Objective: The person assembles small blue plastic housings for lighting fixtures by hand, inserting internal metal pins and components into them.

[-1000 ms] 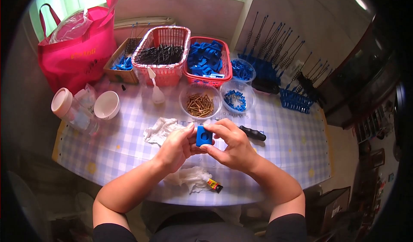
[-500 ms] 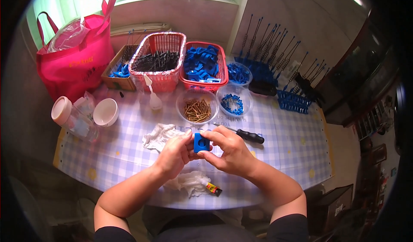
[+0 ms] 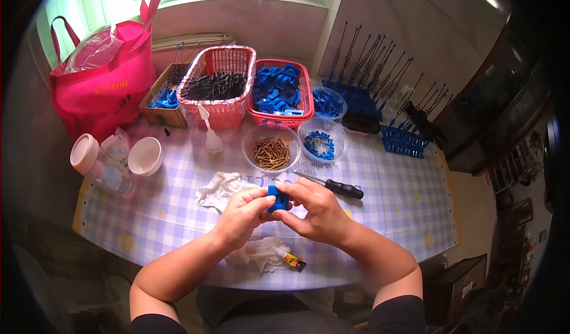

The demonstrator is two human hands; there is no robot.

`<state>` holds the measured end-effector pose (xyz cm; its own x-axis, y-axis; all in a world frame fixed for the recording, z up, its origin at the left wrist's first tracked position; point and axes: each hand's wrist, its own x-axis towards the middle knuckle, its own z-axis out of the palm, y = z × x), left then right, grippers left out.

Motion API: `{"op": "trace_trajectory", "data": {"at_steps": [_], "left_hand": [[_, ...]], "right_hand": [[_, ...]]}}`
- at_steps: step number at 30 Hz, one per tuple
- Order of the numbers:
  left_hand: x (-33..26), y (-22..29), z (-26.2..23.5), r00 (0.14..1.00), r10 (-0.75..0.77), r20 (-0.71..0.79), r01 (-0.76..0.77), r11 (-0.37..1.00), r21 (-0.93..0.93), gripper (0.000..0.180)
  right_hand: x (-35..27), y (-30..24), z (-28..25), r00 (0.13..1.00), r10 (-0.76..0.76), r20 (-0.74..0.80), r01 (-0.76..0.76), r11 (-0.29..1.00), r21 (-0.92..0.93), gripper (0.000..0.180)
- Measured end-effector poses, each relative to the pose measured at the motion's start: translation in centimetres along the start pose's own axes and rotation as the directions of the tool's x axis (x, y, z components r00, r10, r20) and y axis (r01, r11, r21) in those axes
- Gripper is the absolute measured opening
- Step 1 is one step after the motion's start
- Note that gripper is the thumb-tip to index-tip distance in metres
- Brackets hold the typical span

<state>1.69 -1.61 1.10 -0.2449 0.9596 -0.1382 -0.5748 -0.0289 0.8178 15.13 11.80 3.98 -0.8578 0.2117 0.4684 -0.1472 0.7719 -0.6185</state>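
A small blue rectangular plastic piece [image 3: 281,202] is held up over the middle of the table, between both hands. My right hand [image 3: 319,211] pinches it by its upper and lower ends, thumb below and index finger above. From the other side, my left hand [image 3: 242,215] has its thumb pressed on the face of the piece, with the other fingers behind it and partly hidden. A crumpled white cloth [image 3: 221,190] lies just beyond the left hand. Past the right hand rests a screwdriver [image 3: 341,189] with a black handle.
A bowl of brass-coloured screws [image 3: 272,150] and a bowl of small blue parts [image 3: 320,145] stand beyond the hands. Behind are a red basket of blue pieces [image 3: 276,90] and a basket of black parts [image 3: 217,86]. A small tube [image 3: 293,261] lies on tissue near the front edge.
My left thumb has come down onto the face of the blue piece and now covers part of its round recess. The right hand keeps its pinch nearly unmoved.
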Motion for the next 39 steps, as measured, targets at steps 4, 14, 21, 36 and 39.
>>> {"op": "trace_trajectory", "data": {"at_steps": [4, 14, 21, 36, 39], "left_hand": [[-0.02, -0.16, 0.05, 0.999, -0.014, -0.036, 0.014, 1.000, 0.012, 0.029], [0.07, -0.61, 0.09, 0.998, 0.054, -0.030, -0.051, 0.994, 0.097, 0.021], [0.04, -0.69, 0.08, 0.997, 0.058, -0.052, -0.051, 0.990, 0.132, 0.021], [-0.11, -0.58, 0.18, 0.995, 0.077, -0.068, -0.065, 0.983, 0.170, 0.022], [-0.13, -0.59, 0.26, 0.994, 0.071, -0.078, -0.058, 0.986, 0.153, 0.022]], "right_hand": [[-0.10, 0.37, 0.31, 1.000, 0.004, 0.016, -0.004, 1.000, 0.001, 0.040], [-0.47, 0.38, 0.74, 0.998, -0.054, 0.014, 0.055, 0.996, -0.072, 0.041], [-0.61, 0.18, 0.86, 0.999, -0.039, 0.028, 0.040, 0.998, -0.045, 0.040], [-0.45, 0.06, 0.87, 0.998, -0.061, 0.006, 0.061, 0.997, -0.055, 0.040], [-0.45, 0.04, 0.83, 0.998, -0.060, 0.008, 0.060, 0.997, -0.051, 0.040]]}}
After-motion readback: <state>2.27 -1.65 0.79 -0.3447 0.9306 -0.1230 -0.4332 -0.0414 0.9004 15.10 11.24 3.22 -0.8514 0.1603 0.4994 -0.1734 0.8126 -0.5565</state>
